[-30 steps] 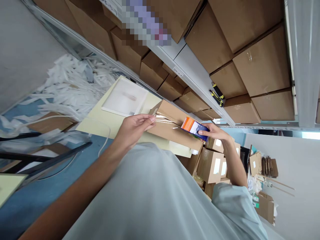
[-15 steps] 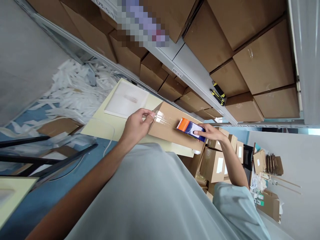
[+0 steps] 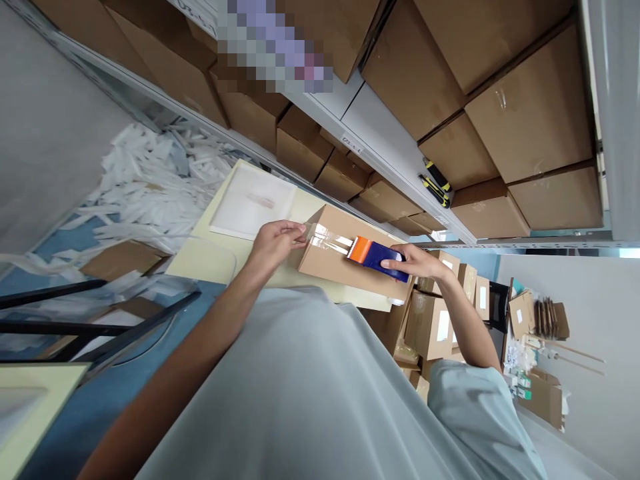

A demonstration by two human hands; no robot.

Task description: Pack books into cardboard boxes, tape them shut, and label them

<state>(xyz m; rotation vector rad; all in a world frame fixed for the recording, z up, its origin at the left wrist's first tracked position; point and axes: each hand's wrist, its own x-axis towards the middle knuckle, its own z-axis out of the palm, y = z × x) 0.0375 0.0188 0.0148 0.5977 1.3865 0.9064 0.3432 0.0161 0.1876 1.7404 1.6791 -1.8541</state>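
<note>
A brown cardboard box lies on a pale yellow table in front of me. My right hand grips an orange and blue tape dispenser resting on the box's top. A strip of clear tape runs from the dispenser to the box's left end. My left hand is closed there, its fingertips pinching the tape's end down at the box's edge.
Metal shelving stacked with several cardboard boxes stands behind the table. A yellow-black tool lies on a shelf. A white sheet lies on the table. Shredded white paper covers the floor at left; labelled boxes stand at right.
My right hand has lowered the dispenser onto the box's top and slid it left, closer to my left hand. The box flaps are now flat under the tape.
</note>
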